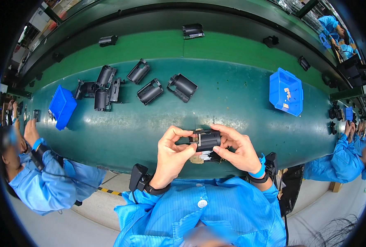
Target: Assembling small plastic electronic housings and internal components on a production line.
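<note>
A black cylindrical plastic housing [209, 141] is held level between my two hands near the front edge of the table. My right hand [241, 151] grips its right end between thumb and fingers. At the open left end, my left hand [171, 153] has thumb and forefinger closed on the frame, close to a narrow pale strip [199, 140]. Whether the left fingertips also pinch a small part cannot be made out. Under the housing lie some small white and black pieces [207, 156], partly hidden by my hands.
Several similar black housings [183, 87] lie on the green table [232, 119], mostly at the left. A blue bin [62, 108] stands left; another blue bin [288, 108] at the right holds small tan pieces. More housings [193, 31] rest on the green strip beyond. People in blue work at both sides.
</note>
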A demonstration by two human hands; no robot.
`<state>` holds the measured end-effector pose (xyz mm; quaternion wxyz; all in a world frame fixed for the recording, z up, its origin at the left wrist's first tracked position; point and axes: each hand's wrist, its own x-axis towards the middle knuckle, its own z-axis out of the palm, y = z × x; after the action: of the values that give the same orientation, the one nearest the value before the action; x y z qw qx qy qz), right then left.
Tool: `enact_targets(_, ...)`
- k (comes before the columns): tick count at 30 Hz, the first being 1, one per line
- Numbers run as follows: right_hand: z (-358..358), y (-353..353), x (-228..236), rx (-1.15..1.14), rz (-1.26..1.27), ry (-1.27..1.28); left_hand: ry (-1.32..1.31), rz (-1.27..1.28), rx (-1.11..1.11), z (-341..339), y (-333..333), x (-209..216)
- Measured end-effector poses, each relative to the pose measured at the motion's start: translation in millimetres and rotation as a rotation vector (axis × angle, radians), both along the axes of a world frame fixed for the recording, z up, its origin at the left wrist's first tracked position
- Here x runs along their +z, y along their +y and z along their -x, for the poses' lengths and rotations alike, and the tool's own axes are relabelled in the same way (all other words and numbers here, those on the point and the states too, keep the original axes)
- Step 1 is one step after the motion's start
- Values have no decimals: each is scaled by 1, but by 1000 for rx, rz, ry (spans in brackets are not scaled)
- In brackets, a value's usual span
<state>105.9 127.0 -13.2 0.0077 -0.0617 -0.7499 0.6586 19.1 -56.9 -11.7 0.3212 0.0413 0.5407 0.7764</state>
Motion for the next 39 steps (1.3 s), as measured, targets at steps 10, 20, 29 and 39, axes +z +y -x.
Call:
enact_targets(10,38,19,26,96,-253,34,53,33,-47,20,2,17)
enact_targets(20,199,159,-36,-232,-643,229,311,179,79,44,-14,4)
enact_targets(29,186,152,-24,-296,-770,243,210,203,68,54,-12,-1)
enact_targets(39,44,16,11,274,-515,14,301,355,-86,36,-17,-14)
